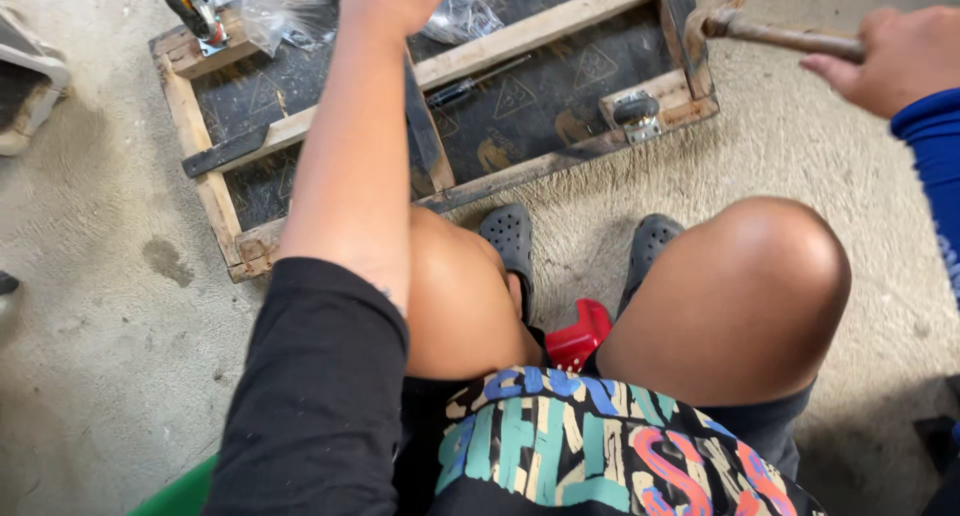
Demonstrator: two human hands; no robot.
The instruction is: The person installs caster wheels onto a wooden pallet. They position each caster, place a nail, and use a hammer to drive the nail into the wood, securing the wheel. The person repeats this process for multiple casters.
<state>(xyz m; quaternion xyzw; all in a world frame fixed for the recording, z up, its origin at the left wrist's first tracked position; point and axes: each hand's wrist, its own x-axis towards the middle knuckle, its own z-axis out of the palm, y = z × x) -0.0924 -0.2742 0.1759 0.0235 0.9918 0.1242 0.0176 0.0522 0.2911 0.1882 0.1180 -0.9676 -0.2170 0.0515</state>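
The wooden frame [440, 106] with black panels lies on the concrete floor [100, 276] just beyond the person's dark clogs [512, 238]. The left hand [392, 1] reaches over its far edge, beside a clear plastic bag [462, 14]; its fingers are hidden, so I cannot tell their state. At the frame's right corner, near a caster wheel [636, 111], a hand in a blue sleeve [900, 58], fingers clamped, grips a hammer [770, 34].

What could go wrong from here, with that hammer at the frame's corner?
1. A co-worker's blue-sleeved hand holds a rusty hammer at the corner of the dark wood-framed panel. A blow may jolt the panel while the person's left hand reaches over its far side.
2. The black-handled screwdriver lying loose on the panel could bounce off.
3. The dark perforated clogs sit close to the near edge and may be struck if the panel shifts.
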